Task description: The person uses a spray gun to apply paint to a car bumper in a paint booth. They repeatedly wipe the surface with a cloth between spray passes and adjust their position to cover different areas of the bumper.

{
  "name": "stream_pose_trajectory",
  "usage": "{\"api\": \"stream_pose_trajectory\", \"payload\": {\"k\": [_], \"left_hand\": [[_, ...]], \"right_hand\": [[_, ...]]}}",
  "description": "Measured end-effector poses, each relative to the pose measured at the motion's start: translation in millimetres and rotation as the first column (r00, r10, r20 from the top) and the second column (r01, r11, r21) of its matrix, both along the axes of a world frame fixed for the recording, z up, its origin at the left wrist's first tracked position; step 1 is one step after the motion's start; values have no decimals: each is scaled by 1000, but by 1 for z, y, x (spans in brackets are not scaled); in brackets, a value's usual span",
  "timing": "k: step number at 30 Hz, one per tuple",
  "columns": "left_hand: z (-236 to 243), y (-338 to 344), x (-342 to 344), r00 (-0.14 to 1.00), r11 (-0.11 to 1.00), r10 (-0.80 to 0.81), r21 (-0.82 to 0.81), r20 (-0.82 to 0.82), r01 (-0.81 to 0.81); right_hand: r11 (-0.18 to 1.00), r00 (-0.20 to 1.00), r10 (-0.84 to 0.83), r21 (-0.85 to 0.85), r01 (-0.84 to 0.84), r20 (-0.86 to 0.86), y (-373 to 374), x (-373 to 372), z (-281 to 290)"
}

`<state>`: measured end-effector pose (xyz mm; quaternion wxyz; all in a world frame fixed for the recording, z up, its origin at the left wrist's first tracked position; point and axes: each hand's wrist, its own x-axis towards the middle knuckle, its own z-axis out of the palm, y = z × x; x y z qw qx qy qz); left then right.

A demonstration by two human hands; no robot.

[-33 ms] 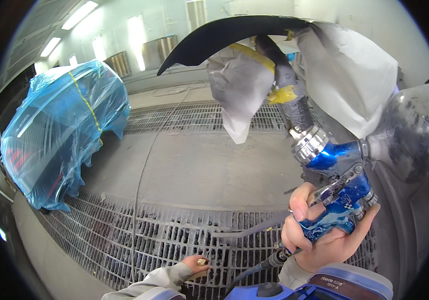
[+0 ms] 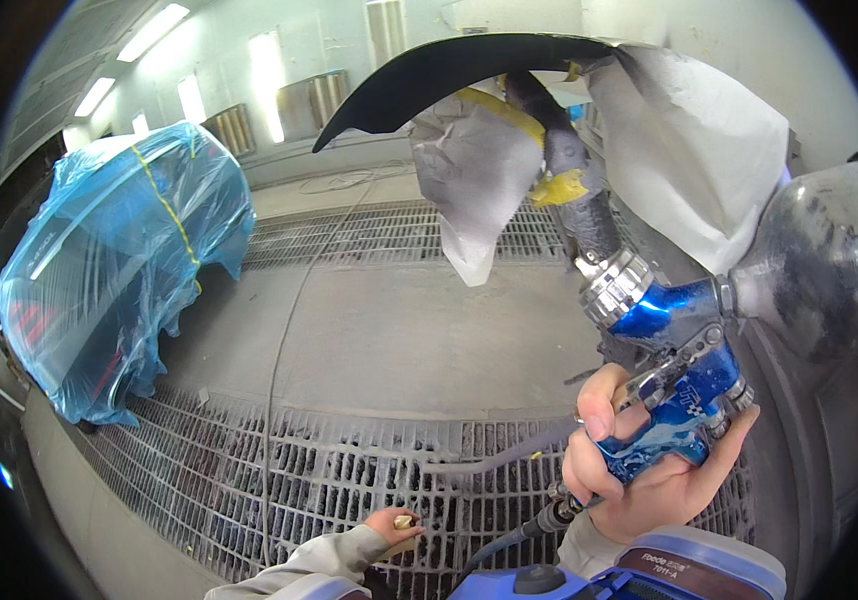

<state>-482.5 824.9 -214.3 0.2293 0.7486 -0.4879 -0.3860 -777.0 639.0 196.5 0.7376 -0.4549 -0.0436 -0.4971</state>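
Right hand (image 2: 649, 503) clasps blue metal spray gun (image 2: 665, 312) before me, left hand (image 2: 387, 524) curls round small pale object (image 2: 405, 522); gun airflow could lift hanging white pointed paper sheet (image 2: 477, 180).

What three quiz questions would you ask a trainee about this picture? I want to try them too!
1. True or false: the right grip holds a blue spray gun.
2. What colour is the narrow strip running down the blue plastic sheet? A) green B) yellow C) red
3. Fill in the gap: the curved panel above the hanging white paper is coloured ____.

Key: 1. True. 2. B. 3. Black.
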Motion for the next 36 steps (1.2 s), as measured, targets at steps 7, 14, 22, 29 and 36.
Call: {"api": "stream_pose_trajectory", "payload": {"k": [7,14,22,29,36], "left_hand": [[76,8,-37,896,962,193,-105,-399,-254],[180,-32,-70,922,784,-234,-621,-308,-9],[234,-25,-69,922,740,-337,-660,-192,133],[201,-1,-52,954,822,-196,-568,-228,33],[143,14,-26,991,945,-83,-323,-100,47]], "right_hand": [[974,976,-216,72,214,16,39,0,23],[957,963,-268,-119,264,-13,51,-2,40],[958,962,-273,-87,272,5,47,15,63],[972,972,-225,-53,229,72,27,28,47],[971,967,-213,-82,226,140,-1,35,30]]}}
